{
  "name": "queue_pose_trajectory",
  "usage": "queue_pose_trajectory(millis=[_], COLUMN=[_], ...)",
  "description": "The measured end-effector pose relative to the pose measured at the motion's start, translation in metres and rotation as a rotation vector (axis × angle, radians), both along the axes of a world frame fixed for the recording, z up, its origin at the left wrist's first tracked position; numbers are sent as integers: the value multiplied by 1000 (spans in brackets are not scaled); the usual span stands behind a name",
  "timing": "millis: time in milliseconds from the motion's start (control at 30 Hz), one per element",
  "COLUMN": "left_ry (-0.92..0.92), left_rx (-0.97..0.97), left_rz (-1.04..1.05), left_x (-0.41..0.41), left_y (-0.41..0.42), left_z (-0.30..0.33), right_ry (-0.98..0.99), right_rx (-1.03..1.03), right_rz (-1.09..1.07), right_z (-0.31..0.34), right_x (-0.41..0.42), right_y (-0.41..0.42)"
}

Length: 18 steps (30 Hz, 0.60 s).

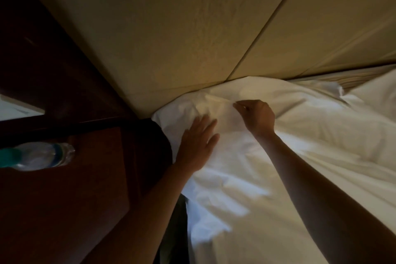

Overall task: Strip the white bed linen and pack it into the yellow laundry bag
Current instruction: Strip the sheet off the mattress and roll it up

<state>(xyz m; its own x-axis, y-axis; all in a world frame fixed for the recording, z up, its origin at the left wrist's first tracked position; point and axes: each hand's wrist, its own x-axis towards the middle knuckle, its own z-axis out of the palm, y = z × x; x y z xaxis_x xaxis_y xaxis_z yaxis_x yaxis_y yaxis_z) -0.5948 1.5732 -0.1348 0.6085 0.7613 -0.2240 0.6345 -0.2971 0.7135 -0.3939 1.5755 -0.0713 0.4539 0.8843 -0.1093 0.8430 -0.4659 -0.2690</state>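
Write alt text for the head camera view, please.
Two hands work a white sheet at the bed's corner by a padded headboard: the right hand pinches a fold, the left hand lies flat on it. A water bottle lies on the dark nightstand.

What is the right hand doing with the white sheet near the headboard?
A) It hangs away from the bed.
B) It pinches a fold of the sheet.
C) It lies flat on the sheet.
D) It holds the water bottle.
B: the right hand has its fingers curled and pinches a raised fold of the sheet, while the left hand lies flat.
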Motion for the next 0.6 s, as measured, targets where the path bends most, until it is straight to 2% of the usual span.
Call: queue_pose_trajectory(millis=[67,167,233,300,367,400,500,600], left_ry=[107,159,223,273,253,215,118,57], left_rx=[74,82,54,34,-2,-19,-19,0], left_rz=[-37,42,43,48,77,94,53,-93], left_x=[5,7,12,18,26,30,49,84], left_y=[4,5,5,7,9,10,8,-4], left_z=[-3,2,9,17,27,33,49,66], right_ry=[-48,-97,3,207,420,462,435,300], right_rx=[-45,-80,-124,-132,-51,28,313,417], right_rz=[-26,-63,-81,-29,-62,-117,-295,-483], right_z=[9,17,11,5,8,10,12,10], right_x=[3,8,15,21,22,23,32,53], right_y=[14,38,43,33,9,-6,-63,-122])
